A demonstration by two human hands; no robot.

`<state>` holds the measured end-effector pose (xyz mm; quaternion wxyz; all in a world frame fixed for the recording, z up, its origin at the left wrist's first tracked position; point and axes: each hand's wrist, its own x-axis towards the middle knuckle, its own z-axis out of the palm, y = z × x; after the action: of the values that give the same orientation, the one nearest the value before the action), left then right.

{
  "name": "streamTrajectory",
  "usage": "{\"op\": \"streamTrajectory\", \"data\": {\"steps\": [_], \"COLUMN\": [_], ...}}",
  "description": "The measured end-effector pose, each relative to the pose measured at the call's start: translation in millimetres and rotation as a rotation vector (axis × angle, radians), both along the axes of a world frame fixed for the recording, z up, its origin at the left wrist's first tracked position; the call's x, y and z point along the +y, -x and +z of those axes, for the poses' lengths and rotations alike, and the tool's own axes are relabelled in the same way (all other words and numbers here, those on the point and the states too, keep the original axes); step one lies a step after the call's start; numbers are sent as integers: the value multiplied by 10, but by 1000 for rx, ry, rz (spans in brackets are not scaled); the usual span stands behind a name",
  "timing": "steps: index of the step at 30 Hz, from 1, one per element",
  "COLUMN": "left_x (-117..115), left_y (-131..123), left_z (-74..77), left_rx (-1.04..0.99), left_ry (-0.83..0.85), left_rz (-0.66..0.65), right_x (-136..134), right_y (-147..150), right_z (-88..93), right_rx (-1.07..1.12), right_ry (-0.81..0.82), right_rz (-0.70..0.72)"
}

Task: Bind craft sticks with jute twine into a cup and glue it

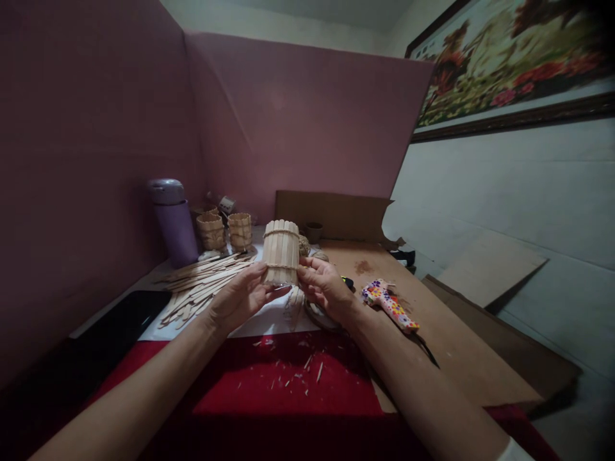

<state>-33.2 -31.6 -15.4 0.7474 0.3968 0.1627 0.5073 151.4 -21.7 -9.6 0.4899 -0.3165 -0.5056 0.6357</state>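
The left hand (239, 298) and the right hand (325, 288) hold a little stick cup (281, 248) by its bottom. It stands up straight at 12 o'clock from them. Loose sticks (204, 285) lie at 9 o'clock, a purple bottle (173, 224) at 10, a spotty glue gun (389, 305) at 3.

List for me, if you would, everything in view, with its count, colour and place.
stick cup: one, pale wood, held up at centre
flask: one, purple, back left
finished cups: two, pale wood, right of the flask
loose sticks: a pile, pale wood, lying at left
cardboard: one sheet, brown, right
glue gun: one, multicoloured pattern, on the cardboard
cloth: one, red, nearest the camera
left hand: one, grips the stick cup's left side
right hand: one, grips its right side
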Motion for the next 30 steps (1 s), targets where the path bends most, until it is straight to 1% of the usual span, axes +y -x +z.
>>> {"op": "streamTrajectory", "data": {"steps": [4,14,18,30], "left_x": [-8,-6,-18,-19], "left_y": [1,5,5,36], "left_z": [17,18,33,27], "left_rx": [-1,5,17,19], "left_ry": [11,-23,-37,-91], "left_rz": [18,-3,7,-45], "right_x": [10,29,13,18], "right_y": [-6,-29,-37,-43], "right_z": [-8,-12,5,3], "right_rx": [2,10,-8,-8], "right_ry": [-12,-60,-64,-105], "right_rz": [13,54,43,63]}}
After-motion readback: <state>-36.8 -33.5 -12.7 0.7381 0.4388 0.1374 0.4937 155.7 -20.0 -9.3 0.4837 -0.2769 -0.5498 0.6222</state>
